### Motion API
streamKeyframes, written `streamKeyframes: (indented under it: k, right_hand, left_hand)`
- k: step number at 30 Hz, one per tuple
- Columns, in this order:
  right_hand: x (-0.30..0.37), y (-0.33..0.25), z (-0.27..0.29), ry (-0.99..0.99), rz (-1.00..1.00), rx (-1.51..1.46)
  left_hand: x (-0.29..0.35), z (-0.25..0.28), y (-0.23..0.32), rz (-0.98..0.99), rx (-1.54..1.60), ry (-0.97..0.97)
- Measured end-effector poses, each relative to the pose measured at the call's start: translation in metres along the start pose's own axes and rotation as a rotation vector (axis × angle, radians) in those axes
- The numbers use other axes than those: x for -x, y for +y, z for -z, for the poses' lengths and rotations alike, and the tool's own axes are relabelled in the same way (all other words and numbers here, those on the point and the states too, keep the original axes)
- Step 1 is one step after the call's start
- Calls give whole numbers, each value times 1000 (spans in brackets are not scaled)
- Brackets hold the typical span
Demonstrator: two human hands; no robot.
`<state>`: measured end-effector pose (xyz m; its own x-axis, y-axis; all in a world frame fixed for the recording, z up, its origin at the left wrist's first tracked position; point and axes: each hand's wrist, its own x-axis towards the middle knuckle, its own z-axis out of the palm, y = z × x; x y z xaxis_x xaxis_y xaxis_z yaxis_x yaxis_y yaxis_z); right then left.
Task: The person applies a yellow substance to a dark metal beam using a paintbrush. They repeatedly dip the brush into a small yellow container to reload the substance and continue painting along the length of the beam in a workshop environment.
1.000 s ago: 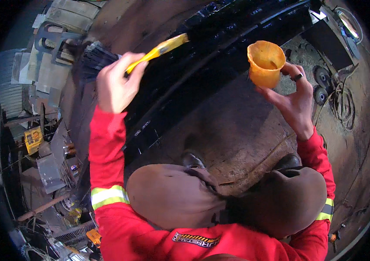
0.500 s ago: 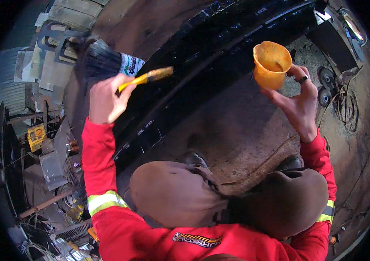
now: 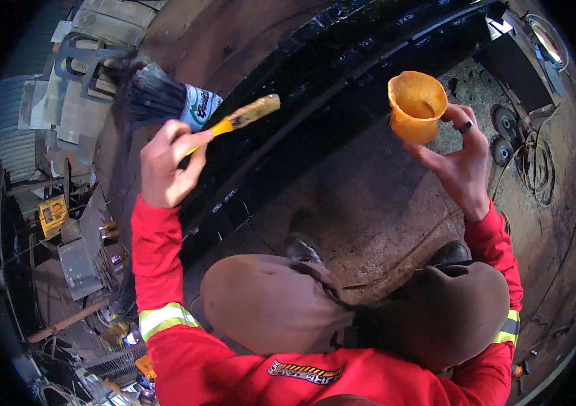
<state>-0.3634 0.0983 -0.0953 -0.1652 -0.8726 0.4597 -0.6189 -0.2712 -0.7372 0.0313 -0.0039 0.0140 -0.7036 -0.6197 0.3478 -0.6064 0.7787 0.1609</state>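
"What has changed?"
"The left hand, pinching a yellow-handled flat paintbrush, is lower than a second ago; the paintbrush juts right from it."
"The right hand?"
"Curled round an orange, wavy-rimmed cup's right side."

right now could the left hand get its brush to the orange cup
Probably yes. The left hand holds the yellow brush, and nothing visible stands between it and the orange cup. The right hand holds the cup from the side, leaving its open top uncovered.
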Motion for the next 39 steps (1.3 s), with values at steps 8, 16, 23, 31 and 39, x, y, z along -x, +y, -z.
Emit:
streamKeyframes:
  k: [8, 16, 23, 31, 39]
  right_hand:
    - [0, 1, 4, 32, 12, 23]
    - [1, 1, -2, 9, -12, 3]
    - [2, -3, -4, 8, 50, -30]
    - [-1, -6, -13, -35, 83, -7]
    - [-2, -5, -7, -31, 157, -45]
  left_hand:
    - [-29, -27, -10, -54, -106, -17]
    - [11, 9, -34, 107, 137, -119]
    - [19, 11, -25, 187, -25, -230]
    - [-7, -12, -15, 78, -89, -219]
    - [20, -1, -7, 161, -143, -201]
